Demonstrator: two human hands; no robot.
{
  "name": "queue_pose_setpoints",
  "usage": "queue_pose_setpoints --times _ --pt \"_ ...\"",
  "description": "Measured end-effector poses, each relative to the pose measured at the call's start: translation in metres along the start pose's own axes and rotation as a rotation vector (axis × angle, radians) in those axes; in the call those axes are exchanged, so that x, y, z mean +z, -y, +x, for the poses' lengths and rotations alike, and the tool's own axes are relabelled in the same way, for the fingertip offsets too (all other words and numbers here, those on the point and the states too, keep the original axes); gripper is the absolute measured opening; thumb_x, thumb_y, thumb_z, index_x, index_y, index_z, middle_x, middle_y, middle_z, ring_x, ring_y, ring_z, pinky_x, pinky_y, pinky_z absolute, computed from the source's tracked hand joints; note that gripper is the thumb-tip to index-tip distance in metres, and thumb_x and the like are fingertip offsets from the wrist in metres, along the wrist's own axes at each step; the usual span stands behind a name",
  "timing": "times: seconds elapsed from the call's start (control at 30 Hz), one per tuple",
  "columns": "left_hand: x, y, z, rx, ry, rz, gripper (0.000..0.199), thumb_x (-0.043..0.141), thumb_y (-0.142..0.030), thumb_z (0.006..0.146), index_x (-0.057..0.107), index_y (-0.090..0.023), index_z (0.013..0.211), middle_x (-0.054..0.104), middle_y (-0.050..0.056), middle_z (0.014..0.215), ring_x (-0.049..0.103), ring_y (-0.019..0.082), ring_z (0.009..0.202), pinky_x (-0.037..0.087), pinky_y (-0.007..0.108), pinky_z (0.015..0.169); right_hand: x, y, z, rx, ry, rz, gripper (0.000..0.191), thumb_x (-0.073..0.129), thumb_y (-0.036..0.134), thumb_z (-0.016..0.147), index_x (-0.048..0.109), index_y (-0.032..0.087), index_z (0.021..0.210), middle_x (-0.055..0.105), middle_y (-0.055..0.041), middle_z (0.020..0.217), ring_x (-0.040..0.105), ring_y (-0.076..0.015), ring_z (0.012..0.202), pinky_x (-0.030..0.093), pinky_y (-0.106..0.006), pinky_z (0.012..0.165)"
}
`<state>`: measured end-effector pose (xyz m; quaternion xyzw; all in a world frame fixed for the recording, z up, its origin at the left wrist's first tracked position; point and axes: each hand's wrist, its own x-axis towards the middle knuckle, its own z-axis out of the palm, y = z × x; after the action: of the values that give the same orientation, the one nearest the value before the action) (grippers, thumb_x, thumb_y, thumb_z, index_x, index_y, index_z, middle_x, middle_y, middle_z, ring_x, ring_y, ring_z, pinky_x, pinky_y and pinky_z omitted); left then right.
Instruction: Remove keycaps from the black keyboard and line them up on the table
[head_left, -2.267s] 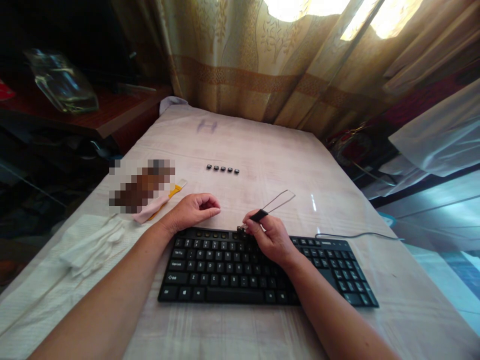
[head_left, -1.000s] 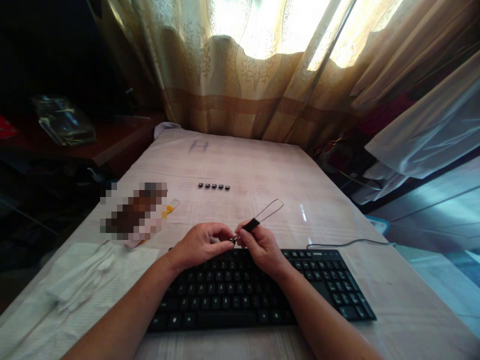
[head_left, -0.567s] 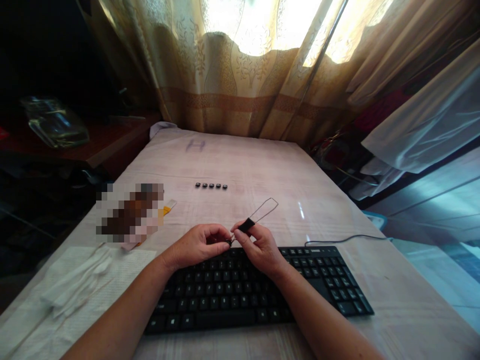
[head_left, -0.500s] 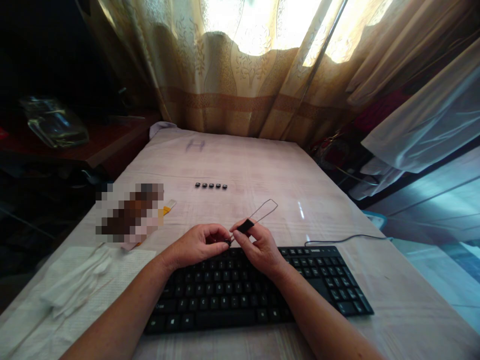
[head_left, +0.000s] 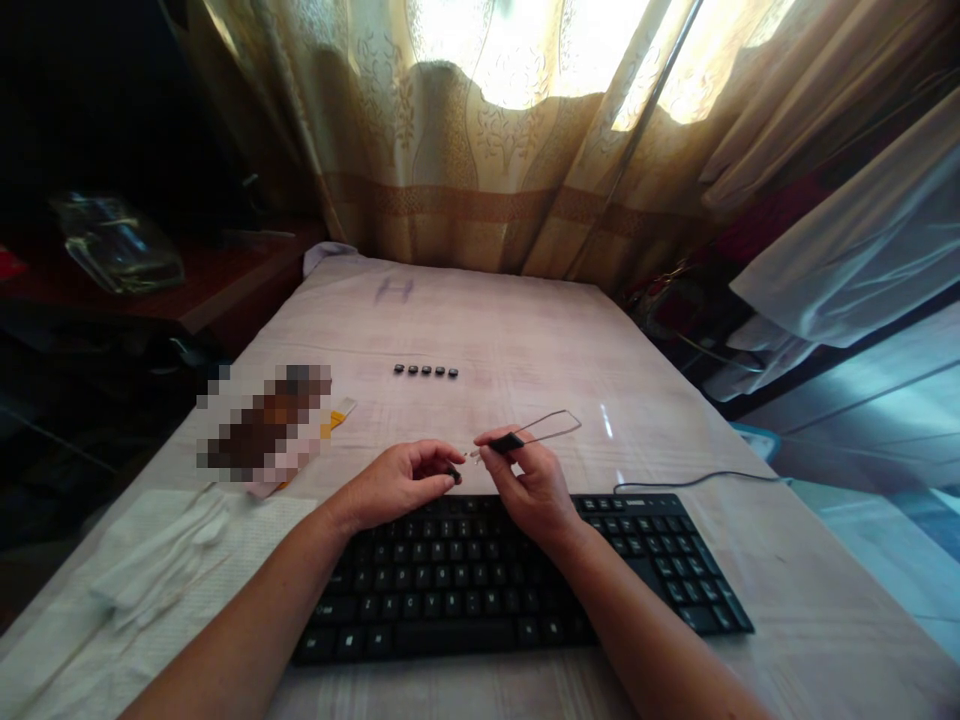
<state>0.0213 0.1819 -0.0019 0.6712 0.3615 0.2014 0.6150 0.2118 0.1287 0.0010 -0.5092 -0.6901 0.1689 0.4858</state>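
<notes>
My left hand (head_left: 397,487) pinches a small black keycap (head_left: 454,475) between thumb and fingertips, above the keyboard's back edge. In my right hand (head_left: 534,490) is a wire keycap puller (head_left: 508,442), gripped by its black middle. Its thin wire loop points away to the upper right, and its other end points toward the keycap, a short gap apart from it. Below both hands lies a black keyboard (head_left: 442,577), partly covered by my hands and forearms. Beyond them, several black keycaps (head_left: 426,370) stand in a neat row on the tablecloth.
A blurred-out item (head_left: 262,425) lies at the left, beside a yellow-and-white brush-like thing (head_left: 343,412). White cloths (head_left: 165,555) are spread nearer to me. The keyboard cable (head_left: 697,480) runs right. A glass jar (head_left: 120,245) stands on a side table; curtains (head_left: 465,170) hang behind.
My right hand has drawn the puller slightly right and away from the keycap, and its loop now tilts lower. The keycap stays in my left hand. The camera view has shifted slightly.
</notes>
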Motion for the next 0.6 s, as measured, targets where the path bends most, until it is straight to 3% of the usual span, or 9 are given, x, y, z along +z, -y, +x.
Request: queue_pose_setpoints --times 0.1,0.23,0.37,0.6 --pt "-0.001 -0.001 0.001 -0.017 -0.036 -0.008 0.026 0.066 -0.033 0.074 0.067 -0.017 0.094 0.072 0.004 0.091 0.064 0.017 0.085 0.049 0.03 0.08 -0.011 -0.011 0.005 0.001 0.069 -0.133 0.016 0.054 0.024 0.089 0.069 0.021 0.092 0.067 -0.0068 0.087 0.064 -0.0173 0.076 0.052 -0.028 0.067" --pt "-0.001 0.0 0.002 -0.074 -0.111 -0.045 0.031 0.066 -0.038 0.072 0.067 -0.016 0.094 0.073 0.003 0.081 0.062 0.014 0.071 0.047 0.028 0.069 -0.027 -0.024 0.008 0.023 0.295 -0.371 0.025 0.06 0.01 0.079 0.074 0.024 0.093 0.068 -0.0052 0.093 0.066 -0.0169 0.078 0.052 -0.029 0.073" --pt "0.0 -0.001 0.002 -0.107 -0.147 -0.063 0.036 0.071 -0.038 0.068 0.068 -0.016 0.096 0.074 0.003 0.082 0.064 0.016 0.074 0.047 0.027 0.068 -0.032 -0.023 0.006 0.014 0.52 -0.473 0.036 0.056 0.001 0.075 0.076 0.024 0.095 0.069 -0.0058 0.096 0.067 -0.0164 0.077 0.051 -0.027 0.073" --pt "0.001 0.0 0.002 -0.13 -0.132 -0.154 0.037 0.077 -0.039 0.063 0.067 -0.017 0.091 0.074 0.004 0.086 0.068 0.02 0.087 0.049 0.029 0.074 -0.038 -0.02 0.006 0.006 0.591 -0.572 0.043 0.051 -0.004 0.073 0.077 0.024 0.092 0.072 -0.006 0.091 0.067 -0.0186 0.074 0.049 -0.027 0.071"
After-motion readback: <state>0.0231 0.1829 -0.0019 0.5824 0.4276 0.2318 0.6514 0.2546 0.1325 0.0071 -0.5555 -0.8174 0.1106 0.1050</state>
